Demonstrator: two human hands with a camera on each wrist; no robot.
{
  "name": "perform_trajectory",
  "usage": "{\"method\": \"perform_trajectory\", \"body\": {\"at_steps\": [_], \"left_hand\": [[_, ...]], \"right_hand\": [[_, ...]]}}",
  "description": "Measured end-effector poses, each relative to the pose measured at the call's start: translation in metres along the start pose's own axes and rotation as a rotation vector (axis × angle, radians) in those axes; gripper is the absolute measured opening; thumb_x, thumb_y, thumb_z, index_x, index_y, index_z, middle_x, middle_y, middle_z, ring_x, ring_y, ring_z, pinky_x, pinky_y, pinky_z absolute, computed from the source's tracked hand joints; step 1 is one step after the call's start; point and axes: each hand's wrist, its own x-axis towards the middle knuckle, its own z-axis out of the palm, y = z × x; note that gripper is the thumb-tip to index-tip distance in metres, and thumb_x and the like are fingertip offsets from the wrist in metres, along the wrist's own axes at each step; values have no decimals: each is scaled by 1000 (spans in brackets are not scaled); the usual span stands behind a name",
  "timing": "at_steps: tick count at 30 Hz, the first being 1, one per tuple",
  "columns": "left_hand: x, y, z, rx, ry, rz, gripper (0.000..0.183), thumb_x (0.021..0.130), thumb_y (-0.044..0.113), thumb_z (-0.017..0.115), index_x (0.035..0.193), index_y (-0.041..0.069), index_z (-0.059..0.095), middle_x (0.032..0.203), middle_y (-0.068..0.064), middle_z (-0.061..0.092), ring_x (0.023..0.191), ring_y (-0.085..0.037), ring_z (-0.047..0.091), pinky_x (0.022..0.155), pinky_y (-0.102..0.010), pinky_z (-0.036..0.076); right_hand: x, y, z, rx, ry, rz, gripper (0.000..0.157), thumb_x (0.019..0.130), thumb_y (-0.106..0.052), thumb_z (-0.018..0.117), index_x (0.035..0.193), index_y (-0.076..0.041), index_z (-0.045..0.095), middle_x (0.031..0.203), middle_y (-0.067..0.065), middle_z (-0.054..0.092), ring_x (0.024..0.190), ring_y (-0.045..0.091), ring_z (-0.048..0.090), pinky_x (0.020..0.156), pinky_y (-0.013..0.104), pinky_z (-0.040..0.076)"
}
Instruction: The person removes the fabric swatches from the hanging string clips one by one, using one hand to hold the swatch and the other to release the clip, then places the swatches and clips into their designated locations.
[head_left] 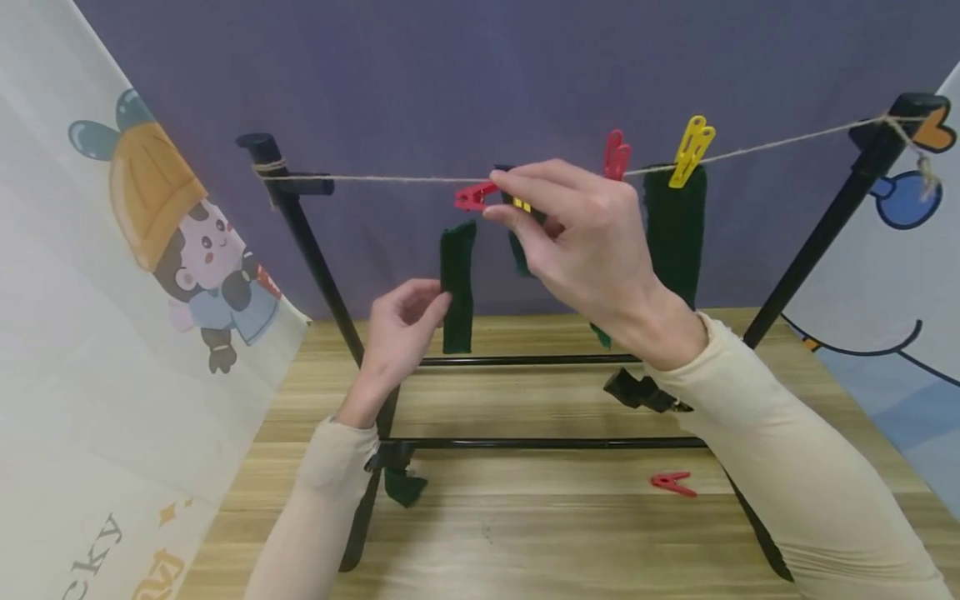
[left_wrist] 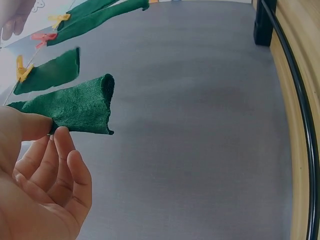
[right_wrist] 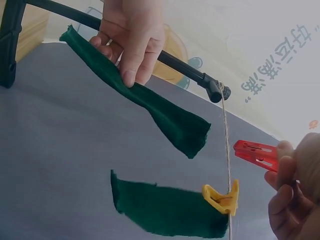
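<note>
My left hand (head_left: 405,325) pinches a dark green knit piece (head_left: 457,287), shaped like a small sock, between thumb and fingers. Its upper end is apart from the string (head_left: 397,178), a little below it. In my right hand (head_left: 588,225) a red clothespin (head_left: 475,197) is pinched by its handle end; its tip points left, close to the string. The right wrist view shows this red clothespin (right_wrist: 255,152) beside the string, not on it. Further right, a yellow clothespin (right_wrist: 221,198) holds another green piece (right_wrist: 165,207) on the string.
The string runs between two posts of a black frame (head_left: 315,258). A red clothespin (head_left: 617,156) and a yellow clothespin (head_left: 692,152) hold more green pieces on it. On the wooden table (head_left: 525,533) lie a red clothespin (head_left: 673,482) and a green scrap (head_left: 405,487).
</note>
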Motion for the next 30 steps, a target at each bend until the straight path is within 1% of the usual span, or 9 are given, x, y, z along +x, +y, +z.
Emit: {"method": "perform_trajectory", "body": {"at_steps": [2,4,7,15,17,23,28,30], "left_hand": [[-1,1,-1,2,2,0,19,93,9,61,107,-5,65,94,-16,68,79,-37,63,71,-28,53],[-2,1,-1,7,8,-2,19,93,9,62,107,-5,65,93,-17,68,78,-39,62,70,-27,52],[-4,0,-2,20,10,-12,19,93,9,62,107,-5,65,91,-17,67,77,-37,62,69,-26,52],[-9,-6,-2,23,22,-33,19,92,8,63,106,-5,65,89,-17,67,77,-41,61,69,-25,51],[-10,-7,-3,21,25,-33,18,92,8,63,105,-5,65,88,-16,67,77,-39,62,68,-25,52],[-12,-12,-3,18,25,-38,18,91,8,65,103,-5,66,89,-15,68,74,-22,64,68,-26,53],[-12,-39,-4,8,38,-55,21,91,16,66,105,0,67,91,-12,69,77,-23,64,69,-26,52],[-12,-51,-5,2,42,-64,22,91,20,67,105,3,68,91,-10,69,77,-23,64,70,-27,52]], "right_hand": [[-1,-1,0,10,-9,26,25,88,-19,71,106,-1,73,97,8,71,52,8,52,50,19,41],[-3,-1,1,25,-12,51,26,88,-19,71,107,-2,73,98,7,71,51,8,50,50,21,40],[-7,-1,2,28,-19,68,28,87,-19,72,110,-3,72,100,7,71,49,8,47,48,23,39],[-17,8,3,11,-31,31,33,84,-18,75,113,-3,70,102,8,70,46,4,44,46,20,40],[-19,10,3,9,-31,21,33,85,-19,75,113,-3,70,103,7,69,45,3,44,45,19,40],[-25,14,1,48,-28,37,34,82,-20,77,112,-4,71,103,6,70,46,0,43,45,17,38],[-32,17,1,65,-37,60,34,81,-19,78,110,-4,71,101,6,70,46,-1,42,45,16,38],[-34,18,2,63,-39,68,33,81,-20,78,110,-4,72,101,5,70,46,-1,42,45,16,37]]}}
